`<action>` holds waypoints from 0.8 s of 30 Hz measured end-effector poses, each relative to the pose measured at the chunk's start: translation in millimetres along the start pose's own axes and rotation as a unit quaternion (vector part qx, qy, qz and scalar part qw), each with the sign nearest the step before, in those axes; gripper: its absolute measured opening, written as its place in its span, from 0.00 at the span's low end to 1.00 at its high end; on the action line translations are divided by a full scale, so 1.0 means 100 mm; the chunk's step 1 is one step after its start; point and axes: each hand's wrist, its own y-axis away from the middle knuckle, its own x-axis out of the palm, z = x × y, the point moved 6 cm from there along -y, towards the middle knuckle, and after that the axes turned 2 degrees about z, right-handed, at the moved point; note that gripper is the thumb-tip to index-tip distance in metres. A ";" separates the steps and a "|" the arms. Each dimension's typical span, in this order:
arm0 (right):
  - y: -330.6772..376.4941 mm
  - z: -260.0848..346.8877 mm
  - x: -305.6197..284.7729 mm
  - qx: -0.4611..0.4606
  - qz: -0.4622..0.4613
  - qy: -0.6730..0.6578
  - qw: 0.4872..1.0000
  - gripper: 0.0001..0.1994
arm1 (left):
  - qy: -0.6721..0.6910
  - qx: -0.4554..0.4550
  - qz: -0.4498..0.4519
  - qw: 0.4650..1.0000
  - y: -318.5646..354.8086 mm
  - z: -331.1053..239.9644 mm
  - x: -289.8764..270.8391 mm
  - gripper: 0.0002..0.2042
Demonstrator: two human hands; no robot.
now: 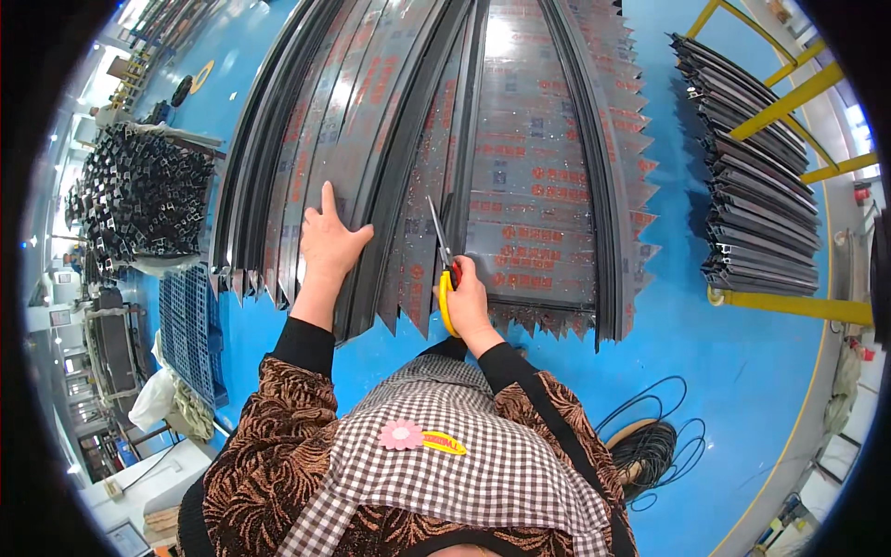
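Grey film-covered panels (538, 121) with red print and dark long profiles (380, 186) lie before me, their near ends zigzag-cut. My left hand (332, 246) is over the left panel, index finger pointing away and thumb out to the right; it holds nothing. Whether its fingertips press on the film I cannot tell. In my right hand (470, 299) is a pair of scissors (442, 237) with yellow handles, blades pointing away along a dark profile between the panels. The blades look nearly together. Small white specks are scattered over the film.
On the right, a yellow rack (789, 304) bears a stack of dark profiles (756, 186). Bundled profiles (139, 195) stand at the left above a blue pallet (190, 320). A coil of black cable (645, 455) lies on the blue floor (733, 399) at the lower right.
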 end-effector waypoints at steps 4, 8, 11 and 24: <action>-0.03 -0.06 -0.02 -0.004 0.007 -0.022 1.000 0.28 | 0.007 -0.001 -0.001 1.000 -0.05 0.06 0.01 0.42; -0.10 -0.11 -0.14 -0.008 0.006 -0.024 1.000 0.28 | 0.004 0.003 -0.013 1.000 -0.09 0.18 -0.01 0.41; -0.11 -0.13 -0.33 -0.010 -0.022 0.008 1.000 0.28 | 0.012 0.014 -0.020 1.000 -0.13 0.26 -0.10 0.38; 0.40 -0.49 -0.20 0.076 -0.004 -0.107 0.991 0.26 | 0.034 0.511 0.019 0.859 1.00 -0.78 0.43 0.13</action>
